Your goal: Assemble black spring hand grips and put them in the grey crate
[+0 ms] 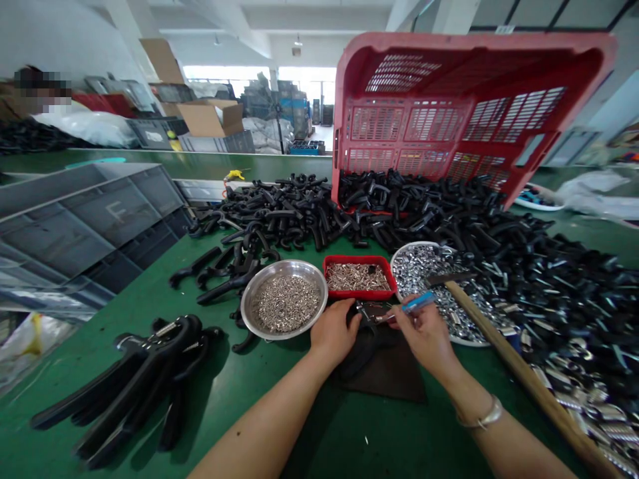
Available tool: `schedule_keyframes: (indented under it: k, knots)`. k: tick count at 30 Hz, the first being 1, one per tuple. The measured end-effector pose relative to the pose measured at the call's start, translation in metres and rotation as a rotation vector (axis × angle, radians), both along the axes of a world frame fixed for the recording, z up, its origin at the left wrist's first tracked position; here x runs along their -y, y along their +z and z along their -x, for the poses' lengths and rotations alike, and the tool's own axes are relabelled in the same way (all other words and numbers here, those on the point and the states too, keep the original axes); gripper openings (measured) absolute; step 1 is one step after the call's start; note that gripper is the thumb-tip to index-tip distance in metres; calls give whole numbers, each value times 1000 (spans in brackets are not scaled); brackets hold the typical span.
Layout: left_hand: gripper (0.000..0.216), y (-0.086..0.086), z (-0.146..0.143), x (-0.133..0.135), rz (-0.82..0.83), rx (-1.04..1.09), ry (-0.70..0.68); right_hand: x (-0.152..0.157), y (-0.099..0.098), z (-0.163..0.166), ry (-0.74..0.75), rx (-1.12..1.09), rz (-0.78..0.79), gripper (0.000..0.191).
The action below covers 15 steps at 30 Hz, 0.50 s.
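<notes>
We have one black handle part, long and curved with a dull, smooth, plastic-looking finish, lying on a thin dark brown mat at the near middle of the surface. Our left hand is closed on its head end, fingers curled over the top. Our right hand grips a slim tool with a translucent blue handle, tip pointing left at small metal bits by that head; can't tell whether it touches. Metal bangle on our right wrist.

Just beyond: round, shiny metal bowl of tiny silvery pieces, left; rectangular red plastic tray of short, thin metal pins, middle; round white basin of glossy metal pieces, right. A hammer with a straight, pale wooden handle lies across the basin. Coiled springs pile up near right. Farther out: loose bunch of black handles left, big tangled black heap behind, slotted red plastic crate tipped on its side, ribbed grey crates far left.
</notes>
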State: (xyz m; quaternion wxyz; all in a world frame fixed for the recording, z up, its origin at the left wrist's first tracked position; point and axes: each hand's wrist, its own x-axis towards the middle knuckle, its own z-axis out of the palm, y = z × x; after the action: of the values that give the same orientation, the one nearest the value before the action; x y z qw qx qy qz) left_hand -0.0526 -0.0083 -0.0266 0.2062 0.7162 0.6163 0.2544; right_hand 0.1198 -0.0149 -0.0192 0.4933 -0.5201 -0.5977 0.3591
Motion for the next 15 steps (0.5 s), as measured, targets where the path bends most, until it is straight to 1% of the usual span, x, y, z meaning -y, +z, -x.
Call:
schedule_keyframes:
  k: [6, 11, 15]
  knots:
    - [37, 1, 0, 0, 12, 2, 6, -1, -4, 8, -5, -61, 5, 27]
    - [38, 2, 1, 0, 16, 9, 1, 2, -6, 13, -62, 56, -39, 23]
    - [38, 1, 2, 0, 16, 10, 3, 5, -3, 18, -99, 164, -140, 19]
